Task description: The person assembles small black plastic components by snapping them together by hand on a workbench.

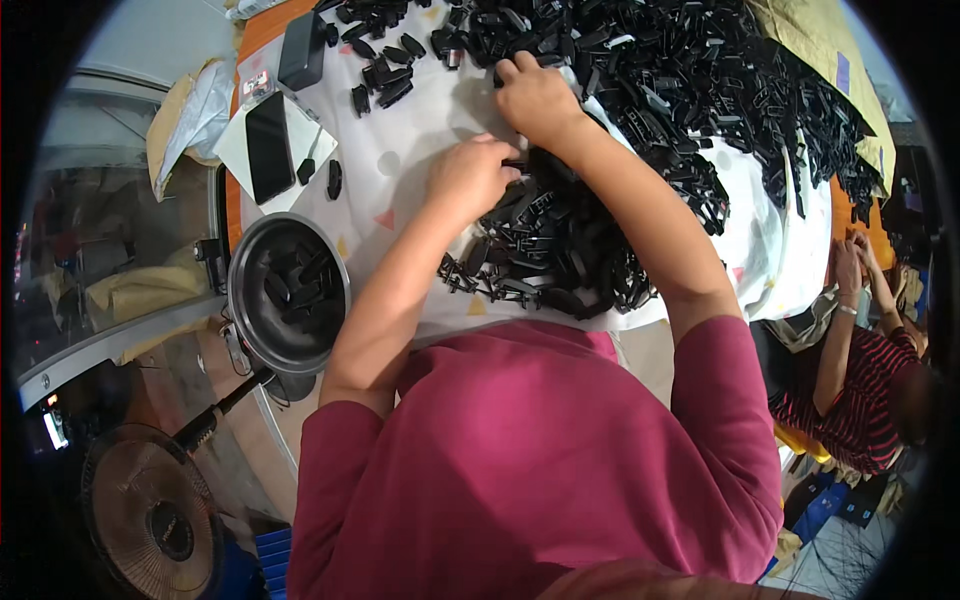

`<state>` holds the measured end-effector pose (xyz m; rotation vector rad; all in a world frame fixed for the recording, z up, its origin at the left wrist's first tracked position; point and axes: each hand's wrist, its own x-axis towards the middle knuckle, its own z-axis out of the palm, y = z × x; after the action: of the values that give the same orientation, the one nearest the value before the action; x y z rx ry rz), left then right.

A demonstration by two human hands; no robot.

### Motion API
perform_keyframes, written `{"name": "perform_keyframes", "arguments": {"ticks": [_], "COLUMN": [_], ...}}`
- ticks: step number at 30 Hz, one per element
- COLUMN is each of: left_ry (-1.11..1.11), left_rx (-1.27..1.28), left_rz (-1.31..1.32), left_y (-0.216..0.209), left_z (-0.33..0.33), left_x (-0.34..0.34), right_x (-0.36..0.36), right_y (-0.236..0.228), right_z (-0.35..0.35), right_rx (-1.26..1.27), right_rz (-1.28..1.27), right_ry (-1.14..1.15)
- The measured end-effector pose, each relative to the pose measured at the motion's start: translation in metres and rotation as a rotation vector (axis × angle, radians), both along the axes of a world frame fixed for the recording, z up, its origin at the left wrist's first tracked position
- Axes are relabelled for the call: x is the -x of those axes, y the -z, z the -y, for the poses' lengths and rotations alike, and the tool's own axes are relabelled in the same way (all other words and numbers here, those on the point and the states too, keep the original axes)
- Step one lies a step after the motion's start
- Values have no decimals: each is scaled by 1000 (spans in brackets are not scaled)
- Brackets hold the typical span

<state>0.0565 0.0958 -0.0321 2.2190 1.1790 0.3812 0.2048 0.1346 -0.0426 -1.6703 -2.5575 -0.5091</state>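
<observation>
Small black plastic parts, some long and oval like clips, lie heaped on a white patterned cloth. My left hand is at the left edge of the near pile of black parts, thumb and fingers bent toward each other; what is between them is too small to make out. Farther off, my right hand is curled, fingertips down, beside the left end of the large far heap. Its grip is hidden under the fingers. My right forearm passes above the near pile and covers part of it.
Left of the cloth's middle lie a phone on a white sheet and a dark case. A metal bowl holding black parts stands at the table's left edge. A fan is lower left. Another person's hands are at the right.
</observation>
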Motion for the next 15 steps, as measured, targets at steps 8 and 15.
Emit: {"name": "perform_keyframes", "arguments": {"ticks": [8,15], "left_ry": [-129,-377], "left_rx": [99,279], "left_rz": [20,408], "left_y": [-1,8], "left_z": [-1,13], "left_x": [15,44], "right_x": [-5,-4], "right_y": [-22,2], "right_z": [7,-11], "right_rx": [65,48], "right_rz": [-454,-99], "right_ry": [-48,-102]}}
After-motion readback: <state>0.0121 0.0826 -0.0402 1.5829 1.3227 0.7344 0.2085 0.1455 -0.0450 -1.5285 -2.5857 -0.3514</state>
